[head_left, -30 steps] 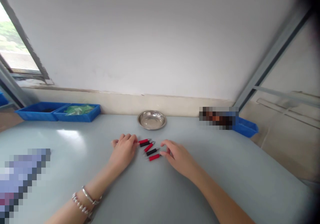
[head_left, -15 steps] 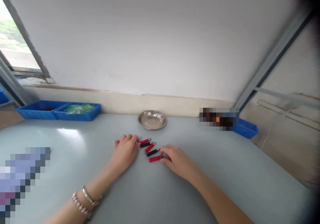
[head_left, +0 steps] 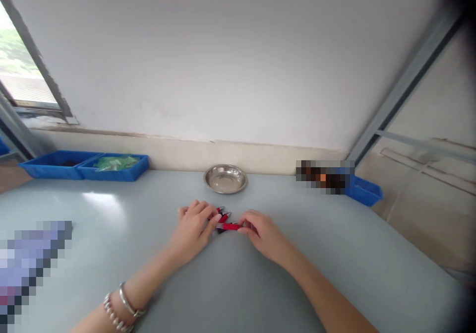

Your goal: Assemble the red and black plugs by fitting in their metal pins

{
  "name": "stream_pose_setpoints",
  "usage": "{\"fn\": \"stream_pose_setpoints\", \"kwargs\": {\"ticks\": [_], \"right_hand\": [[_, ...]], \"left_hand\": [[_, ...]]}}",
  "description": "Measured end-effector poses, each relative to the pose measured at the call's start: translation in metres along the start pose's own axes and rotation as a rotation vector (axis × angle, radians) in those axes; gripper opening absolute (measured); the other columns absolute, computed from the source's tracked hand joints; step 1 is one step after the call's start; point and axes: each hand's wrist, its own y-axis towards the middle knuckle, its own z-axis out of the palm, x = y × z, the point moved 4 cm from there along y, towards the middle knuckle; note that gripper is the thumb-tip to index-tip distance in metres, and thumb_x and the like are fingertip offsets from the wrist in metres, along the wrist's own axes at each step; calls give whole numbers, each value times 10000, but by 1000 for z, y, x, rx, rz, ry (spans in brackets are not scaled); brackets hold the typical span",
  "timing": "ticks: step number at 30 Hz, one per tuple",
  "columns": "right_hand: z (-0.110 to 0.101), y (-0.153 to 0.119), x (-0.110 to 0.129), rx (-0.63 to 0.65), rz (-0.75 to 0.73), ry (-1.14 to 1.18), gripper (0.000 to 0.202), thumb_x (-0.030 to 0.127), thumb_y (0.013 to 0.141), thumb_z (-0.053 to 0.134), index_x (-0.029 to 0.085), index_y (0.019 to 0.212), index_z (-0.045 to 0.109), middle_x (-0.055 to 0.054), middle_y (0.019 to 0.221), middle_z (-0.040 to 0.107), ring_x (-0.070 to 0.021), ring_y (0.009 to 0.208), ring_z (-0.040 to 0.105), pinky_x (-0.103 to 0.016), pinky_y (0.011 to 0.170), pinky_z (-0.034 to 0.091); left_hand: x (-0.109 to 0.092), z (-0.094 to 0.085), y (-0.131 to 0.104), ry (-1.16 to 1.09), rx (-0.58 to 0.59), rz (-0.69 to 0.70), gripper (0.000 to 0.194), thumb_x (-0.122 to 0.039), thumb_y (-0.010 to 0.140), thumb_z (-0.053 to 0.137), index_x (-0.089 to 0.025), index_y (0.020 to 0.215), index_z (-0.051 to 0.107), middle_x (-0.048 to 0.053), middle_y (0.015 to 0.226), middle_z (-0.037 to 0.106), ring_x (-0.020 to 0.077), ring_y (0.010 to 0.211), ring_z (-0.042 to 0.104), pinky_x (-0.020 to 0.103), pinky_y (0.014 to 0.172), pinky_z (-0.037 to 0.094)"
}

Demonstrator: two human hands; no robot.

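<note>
A red pen [head_left: 229,227] lies level between my two hands, above the other pens. My right hand [head_left: 263,231] pinches its tip end between thumb and fingers. My left hand [head_left: 195,226] is bent over the group, its thumb and fingertips closed at the pen's left end. Under and behind them are more pens, one with a red barrel [head_left: 224,218] and one with a black barrel [head_left: 221,231]; their silver tips point right. The left fingers partly hide the rest of the group.
A round steel dish [head_left: 225,179] stands behind the pens by the wall. Two blue trays are at the back left, one [head_left: 107,174] holding green plastic bags. Another blue tray [head_left: 364,190] sits back right, beside a blurred dark patch. A pixelated bluish object [head_left: 33,253] is at left.
My right hand has raised the nearest red pen and moved it slightly away from me, over the black one. My left hand has shifted right to the pen's end, covering more pens.
</note>
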Motion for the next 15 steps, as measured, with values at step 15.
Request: {"fn": "stream_pose_setpoints", "kwargs": {"ticks": [15], "right_hand": [[-2, 1, 4, -1, 71, 265, 131, 279, 832, 459, 170, 790, 517, 24, 642, 477, -95, 566, 409, -200, 535, 330]], "left_hand": [[-7, 0, 0, -37, 11, 154, 282, -313, 896, 317, -191, 765, 535, 2, 738, 558, 171, 747, 471, 322, 692, 261]]}}
